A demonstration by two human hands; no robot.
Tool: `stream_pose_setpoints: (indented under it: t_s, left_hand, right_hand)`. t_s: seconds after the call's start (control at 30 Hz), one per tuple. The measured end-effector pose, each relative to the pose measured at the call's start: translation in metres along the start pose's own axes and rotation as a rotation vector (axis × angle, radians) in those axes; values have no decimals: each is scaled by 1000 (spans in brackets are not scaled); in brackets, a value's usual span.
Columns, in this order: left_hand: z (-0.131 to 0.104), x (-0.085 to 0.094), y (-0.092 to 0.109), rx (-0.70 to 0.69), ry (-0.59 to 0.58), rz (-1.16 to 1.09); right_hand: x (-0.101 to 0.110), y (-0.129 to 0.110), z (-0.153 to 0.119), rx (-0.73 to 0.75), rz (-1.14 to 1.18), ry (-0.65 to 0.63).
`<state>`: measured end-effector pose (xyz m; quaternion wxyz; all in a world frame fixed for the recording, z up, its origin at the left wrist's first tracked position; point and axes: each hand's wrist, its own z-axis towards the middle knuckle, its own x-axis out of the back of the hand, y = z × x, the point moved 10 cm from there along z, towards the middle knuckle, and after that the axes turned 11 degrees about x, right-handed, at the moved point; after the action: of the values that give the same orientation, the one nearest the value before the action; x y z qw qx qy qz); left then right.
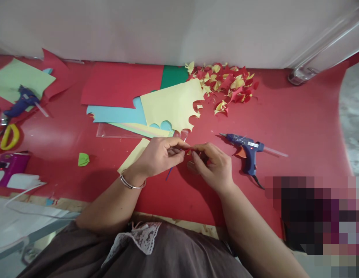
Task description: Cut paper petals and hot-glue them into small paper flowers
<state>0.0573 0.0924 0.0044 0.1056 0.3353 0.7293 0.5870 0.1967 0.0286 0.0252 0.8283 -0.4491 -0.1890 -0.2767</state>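
Note:
My left hand [165, 154] and my right hand [212, 162] meet over the front of the red table. Between their pinched fingertips is a small red and yellow paper piece [189, 150], mostly covered by the fingers. Beyond my hands lies a pale yellow sheet [170, 102] with scalloped cut edges, on top of blue paper [118, 114]. A blue glue gun [246, 148] rests on its side to the right of my right hand, its clear stick poking out the back. Under my left wrist a pale yellow strip [136, 154] is partly hidden.
A pile of red and yellow paper petals [228, 83] sits against the wall. Leftward are another glue gun [23, 102], yellow-handled scissors [10, 137], a purple object [16, 166] and a green paper piece [83, 159]. A clear bottle [301, 75] lies at the far right.

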Motion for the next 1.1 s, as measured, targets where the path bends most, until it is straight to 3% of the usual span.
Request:
stream_pose_setpoints:
  t_s: [0.17,0.3,0.5,0.7,0.97,1.1]
  left_hand:
    - [-6,0,15,-169,115,225]
    - [-7,5,21,-244,181,281]
    - [-1,2,13,-130,41,159]
    - [5,8,2,-60,-10,-68]
    - [10,8,-17,129,-68,-206]
    - [9,7,-15,140,-131,-196]
  right_hand:
    - [-4,1,-1,11,-14,-31]
    - [-4,0,-1,23,-30,-30]
    - [-6,-3,0,44,-20,-64]
    - [-7,-10,1,92,-14,-82]
    - [-7,-15,0,135,24,-100]
    - [-9,-15,-1,131,32,-111]
